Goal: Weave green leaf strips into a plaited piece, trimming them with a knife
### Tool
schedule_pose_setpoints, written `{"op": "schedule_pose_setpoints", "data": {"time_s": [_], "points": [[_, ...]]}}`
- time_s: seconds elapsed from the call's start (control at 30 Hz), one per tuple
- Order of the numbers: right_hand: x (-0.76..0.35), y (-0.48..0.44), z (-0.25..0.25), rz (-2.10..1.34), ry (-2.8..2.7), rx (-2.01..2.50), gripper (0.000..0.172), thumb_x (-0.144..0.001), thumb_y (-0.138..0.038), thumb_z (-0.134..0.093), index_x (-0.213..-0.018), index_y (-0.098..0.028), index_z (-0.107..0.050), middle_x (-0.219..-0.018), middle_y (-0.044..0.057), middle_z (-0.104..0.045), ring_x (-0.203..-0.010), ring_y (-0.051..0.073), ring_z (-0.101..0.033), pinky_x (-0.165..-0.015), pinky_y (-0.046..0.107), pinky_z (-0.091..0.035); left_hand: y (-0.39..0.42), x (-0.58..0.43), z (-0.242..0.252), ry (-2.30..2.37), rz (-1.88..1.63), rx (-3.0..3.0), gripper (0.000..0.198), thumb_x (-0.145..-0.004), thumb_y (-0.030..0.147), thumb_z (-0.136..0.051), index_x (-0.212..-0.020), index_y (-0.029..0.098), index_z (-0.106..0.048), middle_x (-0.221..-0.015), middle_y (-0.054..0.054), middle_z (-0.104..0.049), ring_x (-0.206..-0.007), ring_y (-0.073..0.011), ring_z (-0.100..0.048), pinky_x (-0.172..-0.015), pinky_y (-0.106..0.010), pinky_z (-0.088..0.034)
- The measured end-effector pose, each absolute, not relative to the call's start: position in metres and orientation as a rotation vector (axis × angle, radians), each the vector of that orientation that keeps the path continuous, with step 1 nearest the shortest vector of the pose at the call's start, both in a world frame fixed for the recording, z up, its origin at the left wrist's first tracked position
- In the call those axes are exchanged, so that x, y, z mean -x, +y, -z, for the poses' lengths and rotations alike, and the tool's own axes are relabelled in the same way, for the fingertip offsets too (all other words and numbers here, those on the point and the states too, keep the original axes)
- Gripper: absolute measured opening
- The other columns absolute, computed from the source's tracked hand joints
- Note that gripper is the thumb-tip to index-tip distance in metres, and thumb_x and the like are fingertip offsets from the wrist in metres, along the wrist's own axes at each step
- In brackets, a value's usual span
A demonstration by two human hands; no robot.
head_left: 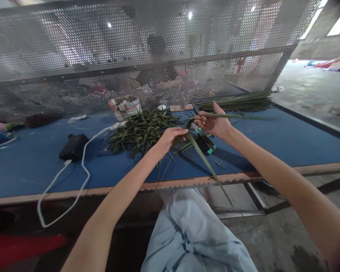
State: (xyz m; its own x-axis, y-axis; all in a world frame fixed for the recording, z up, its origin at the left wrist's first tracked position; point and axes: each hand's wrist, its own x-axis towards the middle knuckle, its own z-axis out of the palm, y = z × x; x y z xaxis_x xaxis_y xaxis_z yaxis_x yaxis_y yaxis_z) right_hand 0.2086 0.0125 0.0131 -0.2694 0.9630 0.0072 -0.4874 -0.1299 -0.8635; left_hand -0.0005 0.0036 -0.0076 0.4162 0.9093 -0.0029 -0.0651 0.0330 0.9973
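Note:
My left hand (174, 138) pinches a partly folded green leaf strip (201, 155) between thumb and fingers, above the table's front half. One long end of it slants down past the front edge. To the right, my right hand (214, 122) has its fingers curled on another blade of the leaf (240, 116), which points out to the right; the thumb sticks up. Beneath the hands lies a dark tool with green ends (211, 148), perhaps a cutter, partly covered. Left of them spreads a heap of cut leaf pieces (143, 130).
A bundle of long leaves (240, 102) lies at the back right. Left of the heap are a black box (74, 147) with a white cable (85, 158) hanging over the edge, and a paper-wrapped container (126, 107). A perforated metal screen (102, 56) stands behind; a person sits beyond it.

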Motion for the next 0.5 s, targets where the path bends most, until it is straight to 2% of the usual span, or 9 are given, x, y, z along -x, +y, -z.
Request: {"op": "schedule_pose_setpoints", "data": {"time_s": [0.1, 0.17, 0.2, 0.3, 0.4, 0.5], "points": [[-0.2085, 0.0114, -0.0128, -1.765, -1.005, 0.758, 0.007, -0.089, -0.024, -0.058, -0.089, -0.017, -0.06, -0.073, 0.002, -0.066, -0.057, 0.008, -0.062, -0.046, 0.016, -0.051, 0.0048, 0.0017, 0.0059, 0.851, -0.943, -1.288, 0.019, -0.072, 0.023, -0.077, -0.062, 0.013, -0.065, -0.062, -0.002, -0.062, -0.054, -0.0089, -0.054, -0.061, -0.025, -0.045], [-0.2085, 0.0125, -0.0118, -1.876, -1.057, 0.746, 0.004, -0.091, -0.017, -0.054, -0.093, -0.017, -0.057, -0.066, -0.004, -0.059, -0.042, 0.001, -0.048, -0.036, 0.009, -0.038, 0.0057, 0.0022, 0.0048, 0.849, -0.984, -1.261, 0.017, -0.074, 0.022, -0.074, -0.062, 0.014, -0.065, -0.062, -0.002, -0.062, -0.055, -0.0091, -0.054, -0.06, -0.024, -0.044], [-0.2087, 0.0135, -0.0111, -1.941, -1.074, 0.721, 0.005, -0.094, -0.018, -0.05, -0.092, -0.017, -0.055, -0.062, -0.006, -0.055, -0.036, 0.0, -0.038, -0.032, 0.008, -0.03, 0.006, 0.0024, 0.0043, 0.853, -1.005, -1.246, 0.017, -0.075, 0.021, -0.074, -0.062, 0.014, -0.065, -0.061, -0.002, -0.061, -0.054, -0.0092, -0.053, -0.059, -0.024, -0.044], [-0.2101, 0.0159, -0.0086, -2.156, -1.063, 0.687, 0.033, -0.103, -0.035, -0.031, -0.077, -0.018, -0.045, -0.046, -0.009, -0.035, -0.029, 0.003, -0.016, -0.027, 0.013, -0.017, 0.0061, 0.0025, 0.0024, 0.888, -1.061, -1.226, 0.019, -0.075, 0.019, -0.073, -0.06, 0.016, -0.062, -0.06, -0.002, -0.061, -0.054, -0.0095, -0.052, -0.057, -0.024, -0.042], [-0.2112, 0.0143, -0.0068, -2.304, -1.016, 0.705, 0.041, -0.104, -0.036, -0.018, -0.071, -0.02, -0.037, -0.04, -0.01, -0.017, -0.031, 0.006, -0.011, -0.031, 0.015, -0.02, 0.0049, 0.0028, 0.0006, 0.924, -1.086, -1.242, 0.02, -0.075, 0.019, -0.072, -0.058, 0.016, -0.062, -0.059, -0.002, -0.061, -0.054, -0.01, -0.053, -0.058, -0.025, -0.042], [-0.2094, 0.0093, -0.0064, -2.349, -1.004, 0.67, 0.038, -0.103, -0.028, -0.016, -0.072, -0.021, -0.036, -0.041, -0.01, -0.013, -0.034, 0.009, -0.014, -0.034, 0.015, -0.023, 0.0038, 0.0034, 0.0001, 0.916, -1.096, -1.265, 0.019, -0.076, 0.019, -0.07, -0.059, 0.015, -0.063, -0.061, -0.002, -0.062, -0.055, -0.01, -0.054, -0.059, -0.025, -0.042]]}}
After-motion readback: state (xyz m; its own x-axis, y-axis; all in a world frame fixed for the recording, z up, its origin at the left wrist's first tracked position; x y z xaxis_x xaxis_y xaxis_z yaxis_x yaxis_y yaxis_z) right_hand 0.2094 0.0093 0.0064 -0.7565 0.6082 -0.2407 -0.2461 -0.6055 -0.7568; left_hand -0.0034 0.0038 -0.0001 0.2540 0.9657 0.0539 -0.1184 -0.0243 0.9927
